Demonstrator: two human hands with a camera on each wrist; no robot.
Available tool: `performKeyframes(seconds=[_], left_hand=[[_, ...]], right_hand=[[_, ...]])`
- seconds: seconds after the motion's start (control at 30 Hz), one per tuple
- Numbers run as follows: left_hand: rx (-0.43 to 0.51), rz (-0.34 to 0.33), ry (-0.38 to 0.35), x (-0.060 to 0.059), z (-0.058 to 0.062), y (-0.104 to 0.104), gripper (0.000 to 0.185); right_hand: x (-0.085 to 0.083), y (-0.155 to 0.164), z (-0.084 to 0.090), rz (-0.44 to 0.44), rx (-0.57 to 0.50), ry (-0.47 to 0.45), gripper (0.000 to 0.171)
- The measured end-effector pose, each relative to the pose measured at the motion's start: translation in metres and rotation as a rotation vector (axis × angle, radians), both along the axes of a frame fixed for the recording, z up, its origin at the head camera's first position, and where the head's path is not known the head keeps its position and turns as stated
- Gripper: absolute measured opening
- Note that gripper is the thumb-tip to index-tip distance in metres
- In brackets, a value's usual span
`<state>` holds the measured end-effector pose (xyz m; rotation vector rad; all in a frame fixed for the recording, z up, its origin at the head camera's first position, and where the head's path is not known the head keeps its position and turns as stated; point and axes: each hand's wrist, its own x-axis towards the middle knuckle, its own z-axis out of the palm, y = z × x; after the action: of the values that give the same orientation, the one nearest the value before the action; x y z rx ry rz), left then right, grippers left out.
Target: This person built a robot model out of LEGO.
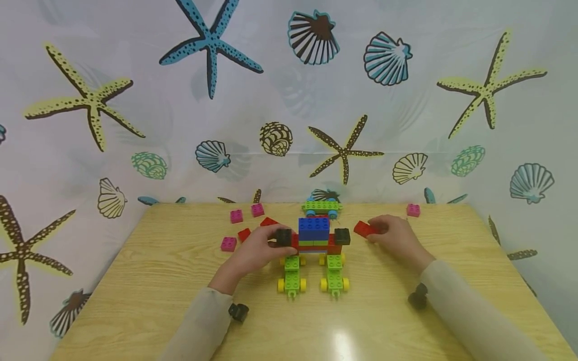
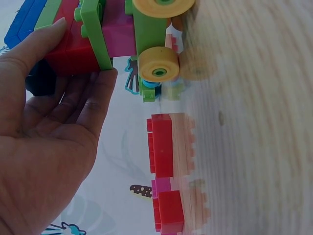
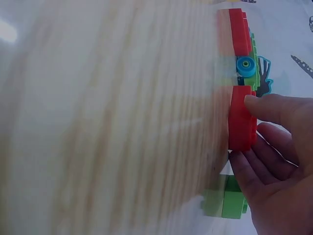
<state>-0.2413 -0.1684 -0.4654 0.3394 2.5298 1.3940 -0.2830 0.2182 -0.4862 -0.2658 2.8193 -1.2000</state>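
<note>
A model of toy building bricks stands mid-table, with a blue brick block point(image 1: 313, 228) on top, black bricks point(image 1: 341, 236) at both sides and green wheeled bases point(image 1: 334, 276) below. My left hand point(image 1: 259, 250) grips the model's left side. In the left wrist view its thumb lies on the red brick point(image 2: 73, 51), and the other fingers reach round beneath, partly hidden. To the model's right, my right hand point(image 1: 399, 238) pinches a loose red brick point(image 1: 364, 229). The right wrist view shows that red brick point(image 3: 240, 117) at the tabletop, between thumb and fingers.
Behind the model stands a green wheeled base point(image 1: 321, 205) with blue wheels. Pink bricks point(image 1: 229, 244) and red bricks point(image 1: 244, 234) lie to the left. Another pink brick point(image 1: 413, 210) sits at the back right. A patterned cloth point(image 1: 253, 105) hangs behind the wooden table point(image 1: 171, 281).
</note>
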Motion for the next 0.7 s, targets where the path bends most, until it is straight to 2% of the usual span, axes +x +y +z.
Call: performKeyframes(seconds=[0.43,0.7], left_hand=[[0.010,-0.015,0.014,0.001,0.000,0.001,0.050],[-0.005,0.009,-0.004,-0.001,0.000,0.002,0.052]], right_hand=[[-0.005,0.000,-0.004,0.001,0.028,-0.014,0.048],[0.005,-0.005,0.017,0.031,-0.013,0.024,0.046]])
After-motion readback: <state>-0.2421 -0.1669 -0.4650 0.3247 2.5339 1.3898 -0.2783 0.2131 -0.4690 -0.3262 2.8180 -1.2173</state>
